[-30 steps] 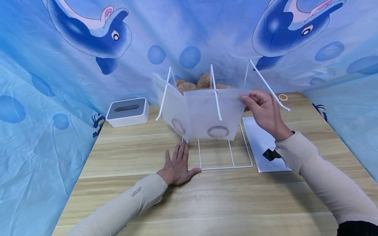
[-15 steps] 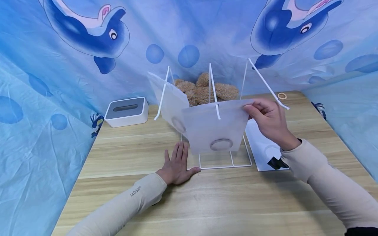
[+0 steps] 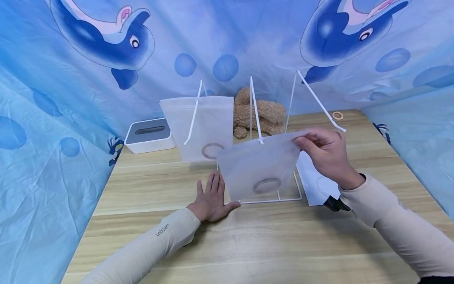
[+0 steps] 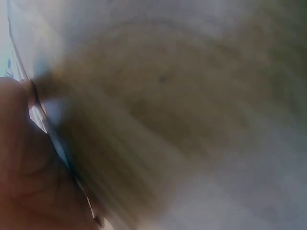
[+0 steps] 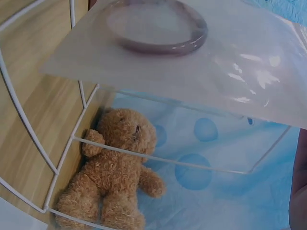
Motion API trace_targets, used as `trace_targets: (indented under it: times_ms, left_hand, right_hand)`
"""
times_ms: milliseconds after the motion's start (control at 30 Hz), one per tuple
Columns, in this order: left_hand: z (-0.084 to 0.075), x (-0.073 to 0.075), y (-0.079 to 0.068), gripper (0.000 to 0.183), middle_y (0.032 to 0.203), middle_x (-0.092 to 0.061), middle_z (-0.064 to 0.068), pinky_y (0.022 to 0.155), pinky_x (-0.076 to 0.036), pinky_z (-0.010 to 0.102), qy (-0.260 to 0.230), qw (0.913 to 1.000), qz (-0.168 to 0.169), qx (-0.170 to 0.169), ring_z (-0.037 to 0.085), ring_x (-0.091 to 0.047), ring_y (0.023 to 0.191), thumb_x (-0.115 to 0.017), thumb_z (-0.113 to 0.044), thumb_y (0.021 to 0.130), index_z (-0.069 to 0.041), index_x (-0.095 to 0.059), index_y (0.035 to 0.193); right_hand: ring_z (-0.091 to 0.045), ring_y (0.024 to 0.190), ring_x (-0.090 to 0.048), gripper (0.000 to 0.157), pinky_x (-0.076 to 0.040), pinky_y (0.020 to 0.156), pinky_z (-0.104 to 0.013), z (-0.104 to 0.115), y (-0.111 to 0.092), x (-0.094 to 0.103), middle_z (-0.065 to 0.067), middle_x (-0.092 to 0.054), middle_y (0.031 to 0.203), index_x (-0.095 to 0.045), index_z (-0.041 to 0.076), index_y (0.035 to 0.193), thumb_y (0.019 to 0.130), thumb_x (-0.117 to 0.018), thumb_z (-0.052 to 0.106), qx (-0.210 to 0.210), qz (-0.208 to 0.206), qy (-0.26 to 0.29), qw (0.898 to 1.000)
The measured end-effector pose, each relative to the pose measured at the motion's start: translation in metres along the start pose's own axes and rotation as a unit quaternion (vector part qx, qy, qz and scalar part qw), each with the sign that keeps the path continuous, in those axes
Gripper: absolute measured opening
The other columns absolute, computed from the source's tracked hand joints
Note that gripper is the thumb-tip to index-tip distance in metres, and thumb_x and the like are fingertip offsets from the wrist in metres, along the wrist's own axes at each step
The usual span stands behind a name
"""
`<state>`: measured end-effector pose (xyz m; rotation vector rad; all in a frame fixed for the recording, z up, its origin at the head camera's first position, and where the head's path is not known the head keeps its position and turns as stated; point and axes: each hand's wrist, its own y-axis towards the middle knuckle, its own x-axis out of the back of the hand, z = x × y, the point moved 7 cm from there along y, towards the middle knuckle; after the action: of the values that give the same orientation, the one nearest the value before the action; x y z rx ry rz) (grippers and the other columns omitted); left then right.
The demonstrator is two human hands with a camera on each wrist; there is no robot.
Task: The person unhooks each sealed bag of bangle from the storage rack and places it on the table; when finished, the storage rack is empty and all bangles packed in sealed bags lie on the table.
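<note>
Head view: from where I stand, the held bag (image 3: 244, 169), frosted and with a round bangle (image 5: 163, 49) inside, is tilted before the white wire rack (image 3: 269, 202). Its top edge meets the tip of the middle arm; whether it hangs there, I cannot tell. Taking this bag as the clock's centre, the right hand (image 3: 325, 152), at nearly 3 o'clock, pinches its upper corner between thumb and fingers. At 8 o'clock, the left hand (image 3: 211, 197) lies flat with fingers stretched, its thumb at the rack's front bar, and grips nothing. A second bag (image 3: 216, 118) hangs at 10 o'clock. Outward, a teddy bear (image 3: 242, 116) sits at 12, a tissue box (image 3: 154, 136) beyond 9.
</note>
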<state>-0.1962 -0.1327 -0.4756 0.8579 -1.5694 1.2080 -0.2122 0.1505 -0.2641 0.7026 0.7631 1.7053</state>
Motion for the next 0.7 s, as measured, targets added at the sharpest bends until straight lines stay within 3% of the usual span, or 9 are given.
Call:
trace_targets:
  times_ms: [267, 500, 700]
  left_hand:
    - [0.003, 0.002, 0.0, 0.108, 0.166, 0.003, 0.02, 0.113, -0.002, 0.068, 0.013, 0.9999, 0.0, 0.004, 0.034, 0.008, 0.152, -0.034, -0.079, 0.092, -0.001, -0.003, 0.16]
    - [0.004, 0.002, -0.001, 0.108, 0.166, 0.005, 0.021, 0.112, -0.002, 0.069, 0.002, 1.0, -0.007, -0.003, 0.035, 0.007, 0.152, -0.032, -0.079, 0.093, 0.003, -0.005, 0.159]
    - [0.0, 0.0, -0.001, 0.104, 0.166, 0.003, 0.021, 0.111, -0.003, 0.07, 0.001, 0.9997, -0.016, -0.018, 0.036, 0.005, 0.152, -0.035, -0.074, 0.096, 0.002, -0.005, 0.16]
  right_hand:
    - [-0.006, 0.072, -0.066, 0.037, -0.051, 0.067, -0.016, 0.011, -0.01, 0.004, 0.0, -0.076, 0.09, -0.068, -0.018, 0.094, 0.093, -0.072, 0.018, 0.011, -0.006, -0.022, 1.0]
    - [-0.006, 0.064, -0.055, 0.035, -0.043, 0.06, -0.017, 0.02, -0.005, -0.002, -0.002, -0.075, 0.088, -0.068, -0.018, 0.094, 0.095, -0.071, 0.017, 0.024, 0.0, -0.021, 1.0]
    - [-0.007, 0.074, -0.064, 0.03, -0.049, 0.067, -0.017, 0.024, -0.016, 0.008, -0.003, -0.075, 0.094, -0.068, -0.017, 0.094, 0.095, -0.071, 0.013, 0.007, -0.007, -0.014, 1.0]
